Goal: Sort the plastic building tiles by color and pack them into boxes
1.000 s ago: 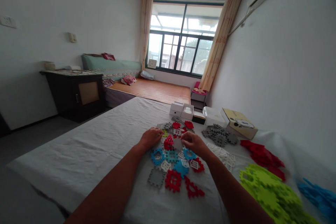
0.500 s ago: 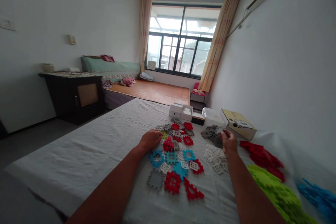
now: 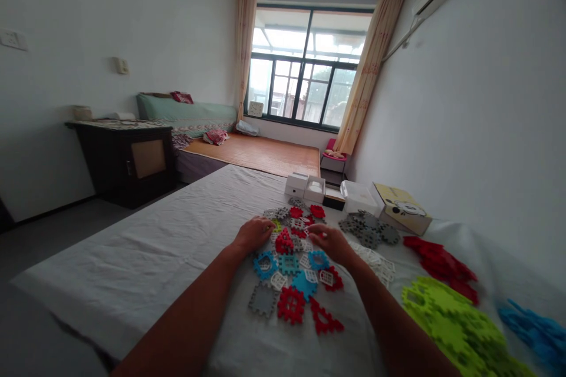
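Fitting tiles, it seems: left hand (image 3: 254,234) rests curled just left of red tile stack (image 3: 283,241) on white sheet (image 3: 177,247); right hand (image 3: 329,242) curls narrow at its right, can't tell what either holds. Next move needs tabs aligned w/ slots.

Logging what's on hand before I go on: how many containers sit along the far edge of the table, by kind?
Small white boxes: 2
Low dark box: 1
Clear plastic tub: 1
Cardboard box: 1
Total: 5
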Motion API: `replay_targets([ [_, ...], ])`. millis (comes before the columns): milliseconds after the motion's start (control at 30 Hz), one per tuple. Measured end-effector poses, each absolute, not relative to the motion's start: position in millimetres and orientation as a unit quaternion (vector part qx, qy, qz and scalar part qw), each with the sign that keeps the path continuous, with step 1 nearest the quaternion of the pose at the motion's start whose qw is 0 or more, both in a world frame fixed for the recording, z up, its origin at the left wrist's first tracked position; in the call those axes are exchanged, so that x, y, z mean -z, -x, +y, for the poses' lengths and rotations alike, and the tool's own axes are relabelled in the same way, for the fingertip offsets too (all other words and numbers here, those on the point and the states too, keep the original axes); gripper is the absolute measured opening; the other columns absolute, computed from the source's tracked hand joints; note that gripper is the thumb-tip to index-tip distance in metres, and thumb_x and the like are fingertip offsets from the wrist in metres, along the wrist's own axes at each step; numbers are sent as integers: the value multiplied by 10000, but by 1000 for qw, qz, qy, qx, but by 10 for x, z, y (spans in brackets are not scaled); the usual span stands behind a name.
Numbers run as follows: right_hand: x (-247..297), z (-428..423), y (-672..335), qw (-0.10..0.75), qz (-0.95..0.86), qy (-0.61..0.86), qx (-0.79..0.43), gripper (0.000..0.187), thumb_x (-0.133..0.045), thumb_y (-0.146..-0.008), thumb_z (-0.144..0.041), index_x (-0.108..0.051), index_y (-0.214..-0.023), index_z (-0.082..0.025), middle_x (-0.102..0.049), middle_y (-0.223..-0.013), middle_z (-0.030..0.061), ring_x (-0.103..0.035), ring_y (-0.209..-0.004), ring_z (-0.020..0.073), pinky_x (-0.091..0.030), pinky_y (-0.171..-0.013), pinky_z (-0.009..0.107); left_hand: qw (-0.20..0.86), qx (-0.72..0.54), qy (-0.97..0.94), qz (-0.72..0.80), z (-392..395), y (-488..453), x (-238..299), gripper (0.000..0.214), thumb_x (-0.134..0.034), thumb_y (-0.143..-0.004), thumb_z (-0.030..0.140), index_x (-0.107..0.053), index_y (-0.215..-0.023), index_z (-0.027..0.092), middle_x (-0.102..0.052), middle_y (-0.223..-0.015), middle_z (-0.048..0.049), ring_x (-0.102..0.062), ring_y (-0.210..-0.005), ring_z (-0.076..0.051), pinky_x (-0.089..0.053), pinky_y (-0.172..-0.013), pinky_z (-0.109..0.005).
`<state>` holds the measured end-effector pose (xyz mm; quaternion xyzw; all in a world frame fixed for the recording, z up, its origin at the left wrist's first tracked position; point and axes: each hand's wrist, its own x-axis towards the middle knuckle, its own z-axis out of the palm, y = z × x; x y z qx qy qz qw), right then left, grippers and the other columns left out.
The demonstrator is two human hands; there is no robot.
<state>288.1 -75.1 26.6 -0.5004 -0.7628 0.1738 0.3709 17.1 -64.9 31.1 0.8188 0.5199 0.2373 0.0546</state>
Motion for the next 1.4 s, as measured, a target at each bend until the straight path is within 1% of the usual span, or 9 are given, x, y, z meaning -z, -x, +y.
replay_targets([
  [100, -197, -850, -2607, 249, -847, 453, -120, 426, -615, -755, -349, -590, -1164, -229, -604, -1188, 76, -502, -1116, 240, -385, -956, 391, 57, -242, -819, 518, -662, -166, -313, 279, -439, -864, 342, -688, -943, 242, -678, -990, -37, -569, -976, -184, -422, -869, -278],
  [167, -164, -880, -2542, 217, -857, 457, -97, 488, -626, -755, -331, -543, -1223, -221, -555, -1259, 88, -448, -1174, 248, -362, -978, 398, 61, -246, -818, 516, -663, -163, -306, 282, -438, -864, 342, -689, -945, 240, -677, -999, -38, -565, -984, -185, -416, -880, -278],
  [233, -168, -901, -2532, 200, -861, 458, -88, 476, -617, -768, -314, -537, -1227, -223, -564, -1246, 83, -454, -1162, 239, -370, -969, 381, 65, -246, -818, 515, -658, -163, -297, 285, -438, -863, 340, -689, -950, 236, -675, -1003, -40, -562, -988, -186, -413, -886, -279],
  [400, -292, -1008, -2550, 195, -872, 444, -65, 313, -529, -833, -320, -611, -1123, -238, -657, -1076, 54, -531, -1028, 212, -407, -890, 328, 64, -238, -822, 514, -636, -170, -284, 287, -433, -864, 347, -686, -951, 243, -677, -995, -35, -563, -976, -186, -419, -867, -277],
  [567, -360, -1036, -2569, 252, -863, 430, -82, 246, -504, -833, -314, -659, -1016, -260, -688, -970, 25, -597, -893, 179, -435, -831, 304, 58, -233, -822, 517, -630, -170, -283, 287, -430, -866, 357, -685, -935, 245, -676, -986, -37, -567, -970, -184, -418, -860, -271],
  [700, -351, -953, -2610, 333, -811, 462, -134, 245, -499, -817, -349, -679, -943, -241, -700, -855, 14, -625, -705, 154, -477, -686, 267, 61, -234, -818, 521, -627, -169, -280, 281, -436, -863, 355, -686, -940, 249, -678, -990, -31, -564, -979, -184, -417, -869, -271],
  [933, -262, -799, -2765, 409, -734, 477, -257, 327, -527, -787, -467, -630, -912, -182, -682, -712, 18, -626, -634, 150, -490, -602, 262, 57, -238, -825, 509, -623, -157, -275, 291, -427, -869, 352, -687, -941, 245, -680, -987, -32, -566, -968, -183, -424, -856, -273],
  [1133, -141, -592, -3183, 438, -655, 584, -194, 357, -521, -738, -518, -609, -803, -178, -673, -661, 33, -624, -554, 167, -475, -552, 278, 59, -238, -824, 511, -635, -160, -278, 291, -425, -868, 340, -689, -938, 240, -678, -983, -33, -564, -972, -187, -422, -864, -275],
  [1400, -82, -451, -3977, 493, -522, 695, -45, 379, -484, -678, -487, -611, -827, -163, -688, -759, 112, -643, -694, 252, -450, -707, 373, 56, -236, -826, 509, -639, -169, -288, 289, -431, -864, 346, -689, -947, 247, -679, -980, -37, -567, -967, -189, -423, -863, -280],
])
